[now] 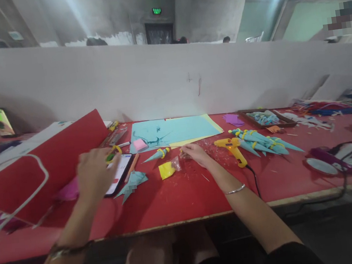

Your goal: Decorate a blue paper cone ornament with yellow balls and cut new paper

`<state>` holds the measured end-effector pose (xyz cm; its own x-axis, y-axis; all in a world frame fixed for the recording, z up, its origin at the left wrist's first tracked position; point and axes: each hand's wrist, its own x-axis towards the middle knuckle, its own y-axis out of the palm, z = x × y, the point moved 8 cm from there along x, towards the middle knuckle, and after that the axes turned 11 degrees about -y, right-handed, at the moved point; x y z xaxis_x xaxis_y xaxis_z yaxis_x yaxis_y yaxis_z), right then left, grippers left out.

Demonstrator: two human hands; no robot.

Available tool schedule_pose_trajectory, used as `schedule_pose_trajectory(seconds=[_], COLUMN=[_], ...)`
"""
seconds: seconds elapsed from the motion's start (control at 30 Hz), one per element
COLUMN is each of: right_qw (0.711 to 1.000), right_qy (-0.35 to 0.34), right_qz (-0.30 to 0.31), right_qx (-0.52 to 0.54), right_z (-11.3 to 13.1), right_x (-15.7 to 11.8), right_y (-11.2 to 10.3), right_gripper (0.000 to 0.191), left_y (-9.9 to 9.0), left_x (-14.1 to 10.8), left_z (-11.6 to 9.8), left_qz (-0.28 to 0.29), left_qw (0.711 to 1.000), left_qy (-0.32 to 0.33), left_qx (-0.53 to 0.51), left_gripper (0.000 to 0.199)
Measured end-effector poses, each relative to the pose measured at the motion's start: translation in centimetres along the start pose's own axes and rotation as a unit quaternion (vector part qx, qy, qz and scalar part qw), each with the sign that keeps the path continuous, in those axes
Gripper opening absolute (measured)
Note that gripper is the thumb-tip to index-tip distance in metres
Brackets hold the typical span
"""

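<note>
My left hand (93, 173), smeared by motion, is raised beside the phone (123, 170). Its curled fingers are on what look like yellow-green scissors (111, 154); the grip is partly hidden. My right hand (196, 154) is closed in a pinch on a small yellow piece (182, 150), just above the table. Left of it are a yellow packet (167, 170) with a clear plastic end and a blue paper cone (157, 155) with yellow trim. Nearer the phone rests folded blue paper (134, 183). On the other side of my right hand lies a yellow glue gun (232, 148).
Several finished blue cones (261, 142) are piled right of the glue gun. Blue sheets (178, 129) and a pink pad (140, 144) lie behind. A red board (69, 159) leans at left, with a white cable across it. A tray of scraps (286, 121) stands back right.
</note>
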<state>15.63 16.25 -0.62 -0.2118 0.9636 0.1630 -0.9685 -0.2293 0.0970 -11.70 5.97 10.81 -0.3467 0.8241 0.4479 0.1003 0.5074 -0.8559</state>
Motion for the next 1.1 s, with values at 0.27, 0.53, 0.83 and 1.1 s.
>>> schedule_pose_trajectory(seconds=[0.27,0.53,0.83,1.1], right_qw=[0.999,0.997,0.999,0.999], right_qy=[-0.004,0.011,-0.003,-0.018], right_qz=[0.045,0.067,0.048,-0.038], right_qx=[-0.016,-0.018,0.004,0.028], right_z=[0.9,0.5,0.6,0.0], right_x=[-0.4,0.1,0.3,0.5], right_y=[1.2,1.3,1.4,-0.3], right_gripper=[0.014,0.016,0.017,0.018], left_y=[7.9,9.7,11.4,11.1], left_x=[-1.1,-0.4,-0.8,-0.9], left_z=[-11.6,-9.5,-9.3,-9.3], left_qz=[0.085,0.099,0.190,0.204], left_qw=[0.978,0.984,0.967,0.965], left_qy=[0.177,0.120,0.157,0.151], left_qx=[0.072,0.081,0.067,0.067], left_gripper=[0.044,0.055,0.041,0.033])
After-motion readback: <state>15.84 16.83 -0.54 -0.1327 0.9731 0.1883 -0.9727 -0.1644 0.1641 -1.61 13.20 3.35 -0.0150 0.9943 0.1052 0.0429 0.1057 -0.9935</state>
